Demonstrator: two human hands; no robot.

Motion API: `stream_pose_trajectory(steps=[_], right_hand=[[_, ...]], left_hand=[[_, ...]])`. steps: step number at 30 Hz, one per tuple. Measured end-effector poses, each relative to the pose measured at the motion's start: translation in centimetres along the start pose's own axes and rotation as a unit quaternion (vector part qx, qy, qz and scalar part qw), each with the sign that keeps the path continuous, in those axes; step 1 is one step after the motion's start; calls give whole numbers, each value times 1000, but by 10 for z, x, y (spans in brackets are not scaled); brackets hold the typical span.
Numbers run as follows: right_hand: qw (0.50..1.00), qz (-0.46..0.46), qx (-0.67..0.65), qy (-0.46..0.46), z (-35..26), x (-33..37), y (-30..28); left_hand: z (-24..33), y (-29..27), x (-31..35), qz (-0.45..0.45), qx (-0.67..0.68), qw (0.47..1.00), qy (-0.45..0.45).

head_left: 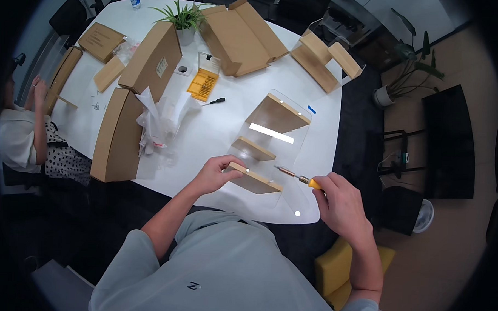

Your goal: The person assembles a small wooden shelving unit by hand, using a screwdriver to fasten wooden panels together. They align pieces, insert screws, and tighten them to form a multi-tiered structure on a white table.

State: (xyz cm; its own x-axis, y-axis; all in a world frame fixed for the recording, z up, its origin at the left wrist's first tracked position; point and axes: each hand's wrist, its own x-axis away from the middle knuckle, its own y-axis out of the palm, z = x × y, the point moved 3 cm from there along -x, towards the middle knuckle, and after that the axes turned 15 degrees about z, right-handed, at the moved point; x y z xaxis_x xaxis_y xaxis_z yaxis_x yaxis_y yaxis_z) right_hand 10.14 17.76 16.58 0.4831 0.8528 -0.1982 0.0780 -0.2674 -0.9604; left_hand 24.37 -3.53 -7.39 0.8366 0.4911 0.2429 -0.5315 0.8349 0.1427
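Observation:
My left hand (217, 175) grips the left end of the nearest wooden board (256, 181), fingers over its far side and thumb on the near face. In my right hand (343, 205) is a screwdriver (293, 174) with a yellow handle, its shaft pointing left toward the boards and its tip apart from them. A clear panel (291, 152) with rounded corners spans this board, a short middle board (253, 148) and a larger far board (278, 114). A bright light reflection crosses the panel. Small bright spots show along the far and nearest boards' edges.
Cardboard boxes (151, 59), crumpled plastic wrap (157, 122), an orange tool case (204, 84) and a black-handled screwdriver (217, 100) lie on the white table (217, 132). At the back right stands a wood-and-clear-panel shelf (323, 59). Another person (27, 131) sits at the left.

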Motion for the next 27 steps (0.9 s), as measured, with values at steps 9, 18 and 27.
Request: stream_pose_trajectory(steps=[9, 18, 27], right_hand=[[977, -102, 134, -129, -25, -23, -18], [959, -132, 175, -181, -50, -40, -15], [952, -156, 182, -189, -52, -45, -14]], left_hand=[[5, 0, -5, -28, -13, 996, 79], [-2, -1, -4, -18, 22, 998, 61], [-1, 1, -5, -21, 38, 995, 92]])
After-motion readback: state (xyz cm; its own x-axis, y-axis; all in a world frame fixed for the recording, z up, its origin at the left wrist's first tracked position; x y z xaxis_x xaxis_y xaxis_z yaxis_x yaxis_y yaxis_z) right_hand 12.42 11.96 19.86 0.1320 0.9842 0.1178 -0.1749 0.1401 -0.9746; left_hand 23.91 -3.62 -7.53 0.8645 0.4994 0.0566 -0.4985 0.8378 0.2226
